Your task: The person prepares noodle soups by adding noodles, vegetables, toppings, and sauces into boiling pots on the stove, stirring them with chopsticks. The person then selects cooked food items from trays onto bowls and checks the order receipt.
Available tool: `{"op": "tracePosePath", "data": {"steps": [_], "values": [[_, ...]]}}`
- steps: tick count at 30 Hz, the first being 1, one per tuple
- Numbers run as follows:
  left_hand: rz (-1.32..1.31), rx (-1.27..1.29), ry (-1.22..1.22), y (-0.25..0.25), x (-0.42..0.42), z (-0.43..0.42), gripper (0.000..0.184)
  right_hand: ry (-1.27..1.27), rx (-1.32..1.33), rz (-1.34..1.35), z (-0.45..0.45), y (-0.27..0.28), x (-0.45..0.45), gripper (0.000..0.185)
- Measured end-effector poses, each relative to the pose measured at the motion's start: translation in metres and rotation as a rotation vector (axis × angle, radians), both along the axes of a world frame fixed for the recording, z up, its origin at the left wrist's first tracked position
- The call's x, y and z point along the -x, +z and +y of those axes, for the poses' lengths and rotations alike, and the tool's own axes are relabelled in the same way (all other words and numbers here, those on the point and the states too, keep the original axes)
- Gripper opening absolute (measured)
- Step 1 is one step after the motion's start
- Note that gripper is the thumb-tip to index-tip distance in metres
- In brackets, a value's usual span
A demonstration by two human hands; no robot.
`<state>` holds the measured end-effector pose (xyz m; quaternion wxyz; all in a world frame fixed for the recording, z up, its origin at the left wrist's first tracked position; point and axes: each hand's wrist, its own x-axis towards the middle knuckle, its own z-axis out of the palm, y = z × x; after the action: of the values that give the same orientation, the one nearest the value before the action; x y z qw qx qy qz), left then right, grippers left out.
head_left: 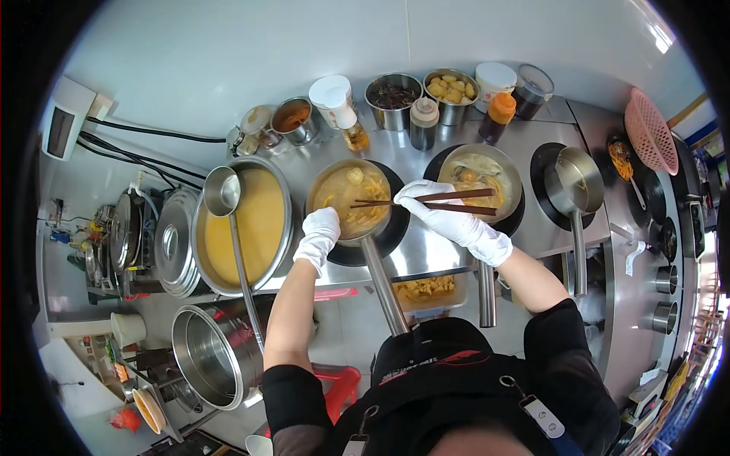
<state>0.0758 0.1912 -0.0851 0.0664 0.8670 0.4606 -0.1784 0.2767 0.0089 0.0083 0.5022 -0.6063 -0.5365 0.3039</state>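
White gloves cover both hands. My right hand (437, 209) grips a pair of brown chopsticks (464, 194), whose thin tips point left over the left saucepan (352, 199). Broth, yellowish strips and a round pale piece show in that pan. My left hand (321, 226) is closed at the pan's left rim; what its fingers hold, if anything, is hidden. Behind my right hand, a second saucepan (487, 178) holds broth with pale and brown pieces. A third saucepan (576, 179) stands farther right with a little liquid in it.
Left of my left hand, a wide pot (258, 190) of yellow-brown liquid holds a long ladle (222, 191). Bottles, tubs and steel containers (391, 114) line the wall. A large empty pot (209, 353) stands lower left. A pink basket (650, 131) is at the right.
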Motion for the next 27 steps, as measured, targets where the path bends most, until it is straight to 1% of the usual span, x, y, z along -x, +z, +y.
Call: {"op": "tracePosePath", "data": {"steps": [4,7,10,11,13,15,17,18,19,21,27], "values": [[-0.019,0.026,0.045,-0.001,0.002,0.001,0.016,0.011,0.028,0.065,-0.007,0.018,0.002,0.008],[-0.017,0.048,0.048,-0.002,0.003,0.003,0.017,0.059,-0.040,0.067,-0.011,0.026,0.000,0.010],[-0.017,0.050,0.059,-0.003,0.002,0.003,0.017,0.320,-0.089,-0.012,-0.010,0.028,0.002,0.011],[-0.017,0.050,0.060,-0.002,0.002,0.002,0.017,0.381,-0.108,-0.080,-0.007,0.026,0.003,0.011],[-0.024,0.044,0.057,0.000,0.003,0.000,0.017,0.472,-0.153,-0.132,0.004,0.015,0.007,0.012],[-0.024,0.040,0.053,-0.002,0.003,0.002,0.017,0.480,-0.154,-0.106,0.010,0.007,0.010,0.012],[-0.023,0.040,0.049,0.001,0.002,0.001,0.017,0.464,-0.161,-0.208,0.017,-0.006,0.010,0.013],[-0.011,0.034,0.065,0.002,0.001,0.000,0.018,0.423,-0.177,-0.197,0.020,-0.013,0.010,0.012],[0.000,0.028,0.083,0.003,0.001,-0.001,0.018,0.359,-0.086,-0.165,0.022,-0.011,0.010,0.011],[0.006,0.026,0.092,0.005,0.000,-0.001,0.018,0.284,-0.045,-0.016,0.023,-0.014,0.010,0.010],[0.031,0.026,0.092,0.010,-0.002,0.000,0.019,0.293,-0.012,-0.037,0.018,-0.007,0.010,0.011]]}}
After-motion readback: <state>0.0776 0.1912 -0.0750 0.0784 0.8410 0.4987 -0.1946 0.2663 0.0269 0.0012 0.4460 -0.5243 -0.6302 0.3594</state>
